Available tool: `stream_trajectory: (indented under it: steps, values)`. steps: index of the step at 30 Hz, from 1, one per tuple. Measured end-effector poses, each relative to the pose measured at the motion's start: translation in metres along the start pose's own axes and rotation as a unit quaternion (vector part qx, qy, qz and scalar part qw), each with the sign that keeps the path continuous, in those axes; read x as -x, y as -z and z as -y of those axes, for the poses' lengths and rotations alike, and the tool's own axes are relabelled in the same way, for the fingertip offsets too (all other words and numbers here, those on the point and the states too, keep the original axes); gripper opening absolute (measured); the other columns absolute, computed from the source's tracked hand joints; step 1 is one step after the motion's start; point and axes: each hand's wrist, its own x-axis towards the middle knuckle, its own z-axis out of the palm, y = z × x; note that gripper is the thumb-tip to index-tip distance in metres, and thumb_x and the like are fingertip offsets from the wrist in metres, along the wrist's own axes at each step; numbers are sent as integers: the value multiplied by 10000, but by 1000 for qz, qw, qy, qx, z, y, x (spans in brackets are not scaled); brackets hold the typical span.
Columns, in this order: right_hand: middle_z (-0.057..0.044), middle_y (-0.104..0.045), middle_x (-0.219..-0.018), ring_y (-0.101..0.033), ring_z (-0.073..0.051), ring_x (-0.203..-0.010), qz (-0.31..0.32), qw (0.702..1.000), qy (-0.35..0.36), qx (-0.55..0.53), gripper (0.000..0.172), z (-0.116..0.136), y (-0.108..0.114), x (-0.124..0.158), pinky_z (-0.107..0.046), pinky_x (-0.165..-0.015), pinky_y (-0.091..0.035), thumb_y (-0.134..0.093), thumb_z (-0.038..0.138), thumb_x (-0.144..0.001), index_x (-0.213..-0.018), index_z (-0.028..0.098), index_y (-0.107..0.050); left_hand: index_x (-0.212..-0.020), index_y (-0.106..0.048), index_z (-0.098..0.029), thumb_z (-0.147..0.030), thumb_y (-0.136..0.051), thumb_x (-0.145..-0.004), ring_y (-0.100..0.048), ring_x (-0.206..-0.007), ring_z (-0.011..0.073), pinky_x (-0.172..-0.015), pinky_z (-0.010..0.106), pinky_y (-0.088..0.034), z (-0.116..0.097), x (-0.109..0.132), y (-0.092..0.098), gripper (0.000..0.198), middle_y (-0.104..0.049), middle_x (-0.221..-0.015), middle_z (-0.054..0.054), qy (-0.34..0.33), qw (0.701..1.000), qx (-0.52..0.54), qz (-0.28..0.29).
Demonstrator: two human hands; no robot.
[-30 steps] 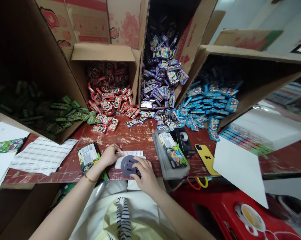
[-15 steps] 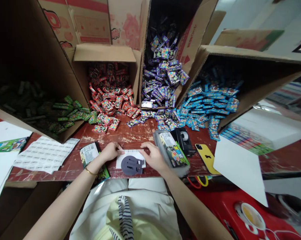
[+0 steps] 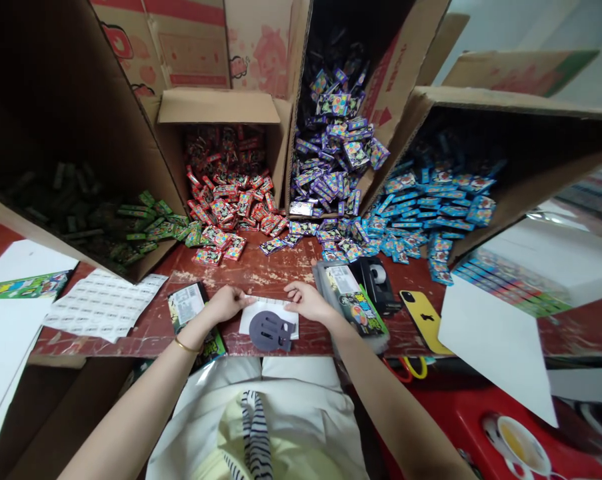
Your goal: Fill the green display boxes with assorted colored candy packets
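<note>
Both hands rest on a white paper [image 3: 275, 313] lying crosswise at the tabletop's [image 3: 261, 273] near edge. The left hand [image 3: 224, 303] pinches its left end, the right hand [image 3: 308, 301] presses flat-fingered on its right end, and a dark disc [image 3: 267, 330] sits on the paper between them.

Our arms were bare to beyond the elbow, with no sleeves in view. On our left wrist we wore a thin gold bangle [image 3: 187, 346]. Nearer, we wore a white garment [image 3: 291, 407] over pale yellow cloth, with a dark-and-white striped strip [image 3: 253, 433] hanging down the middle.
</note>
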Motion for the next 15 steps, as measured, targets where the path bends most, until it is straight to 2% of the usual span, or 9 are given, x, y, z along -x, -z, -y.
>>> stream_trajectory:
  steps: [4, 9, 15]
  values:
    - [23, -566, -714, -504, -59, -567, 1, 1000, -25, 3, 389, 0, 5, 5, -178, -560, -451, -777, 73, -553, -905, 120, -617, -575, -646, -130, -600, -744, -493, -431, -458, 96, -507, 243, -385, 0, 2, -7, 486, -568, -496, -16, 14, 997, 73, 2]
    - [32, -571, -632, -479, -61, -516, -3, 998, -45, 36, 310, 3, 6, 13, -176, -510, -405, -776, 56, -529, -810, 109, -656, -653, -682, -124, -521, -813, -421, -515, -510, 115, -557, 255, -438, -3, 5, -8, 478, -645, -572, 21, 17, 991, 129, 11]
    - [-18, -644, -630, -543, -108, -567, -26, 996, -41, 78, 149, 8, 2, 15, -196, -532, -405, -736, 41, -549, -667, 117, -688, -639, -683, -124, -545, -746, -564, -543, -521, 122, -577, 263, -463, -3, 8, -11, 432, -661, -588, 32, 14, 989, 146, 24]
